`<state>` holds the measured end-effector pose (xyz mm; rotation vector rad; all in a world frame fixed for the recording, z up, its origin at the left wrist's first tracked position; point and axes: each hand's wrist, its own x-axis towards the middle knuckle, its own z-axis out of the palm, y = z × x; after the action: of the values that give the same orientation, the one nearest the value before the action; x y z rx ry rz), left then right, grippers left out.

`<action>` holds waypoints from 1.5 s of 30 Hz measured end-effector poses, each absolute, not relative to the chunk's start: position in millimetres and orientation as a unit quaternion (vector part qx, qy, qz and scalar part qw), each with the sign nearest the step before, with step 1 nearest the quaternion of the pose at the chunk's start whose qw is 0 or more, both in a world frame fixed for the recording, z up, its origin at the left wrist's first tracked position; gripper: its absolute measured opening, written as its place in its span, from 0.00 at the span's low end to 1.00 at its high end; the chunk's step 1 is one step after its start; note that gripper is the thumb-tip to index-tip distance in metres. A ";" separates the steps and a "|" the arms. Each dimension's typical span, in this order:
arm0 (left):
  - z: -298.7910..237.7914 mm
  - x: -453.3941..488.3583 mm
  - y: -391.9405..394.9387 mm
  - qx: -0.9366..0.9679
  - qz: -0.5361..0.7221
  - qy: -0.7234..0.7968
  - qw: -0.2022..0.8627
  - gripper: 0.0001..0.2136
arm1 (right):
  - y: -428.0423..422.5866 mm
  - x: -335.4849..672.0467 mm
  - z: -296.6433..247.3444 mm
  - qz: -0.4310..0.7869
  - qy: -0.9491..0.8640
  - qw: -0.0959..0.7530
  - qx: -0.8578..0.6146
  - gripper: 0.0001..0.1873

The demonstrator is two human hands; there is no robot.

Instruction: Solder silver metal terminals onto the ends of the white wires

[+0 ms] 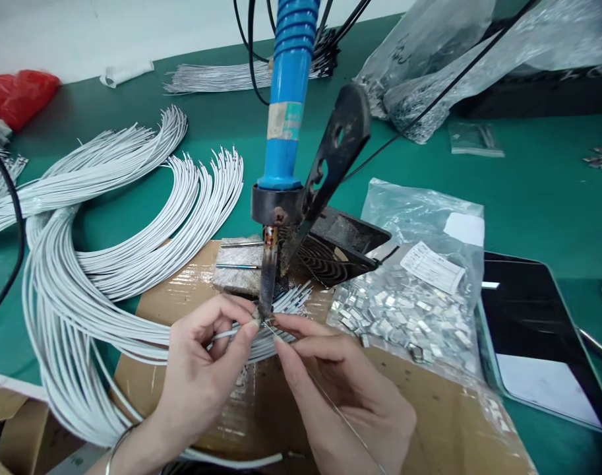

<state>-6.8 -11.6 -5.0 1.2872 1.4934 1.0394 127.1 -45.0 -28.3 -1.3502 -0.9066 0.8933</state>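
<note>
My left hand (202,369) pinches the end of a white insulated wire (231,335) just under the tip of a soldering iron. That iron (287,112) has a blue ribbed handle and a scorched metal shaft, and it stands upright with its tip down. My right hand (343,382) grips a thin silver solder wire (330,409), whose end reaches the same spot by the iron tip. A large fanned bundle of white wires (68,310) curves from the left, under my hands.
A metal soldering iron stand (340,244) and a rough solder block (236,267) sit on brown cardboard (429,402). To the right lies a plastic bag of small metal clips (394,310), next to a dark tablet (533,316). Plastic bags and more wire lie on the green mat behind.
</note>
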 end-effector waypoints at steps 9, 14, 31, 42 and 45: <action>-6.9 -10.0 -11.0 0.529 0.401 0.600 0.446 0.07 | -46.1 127.2 -30.3 0.389 -0.395 0.597 -0.580 0.10; -7.5 -9.8 -11.7 0.518 0.400 0.605 0.452 0.08 | -47.6 126.5 -37.1 0.393 -0.389 0.597 -0.581 0.10; -23.3 -29.2 -74.3 0.583 0.271 0.559 0.523 0.10 | -78.7 210.5 -77.9 0.314 -0.257 0.631 -0.661 0.28; -52.3 -60.3 -99.8 0.731 0.254 0.586 0.241 0.19 | -93.0 204.3 -80.7 0.247 -0.370 0.573 -0.688 0.31; -54.7 -61.0 -91.8 0.770 0.232 0.561 0.195 0.12 | -89.7 206.5 -79.2 0.236 -0.426 0.520 -0.702 0.20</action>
<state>-61.0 -91.8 -54.7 2.1590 1.5733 0.6518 206.5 -89.7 -79.2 -1.6829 -1.0225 0.5649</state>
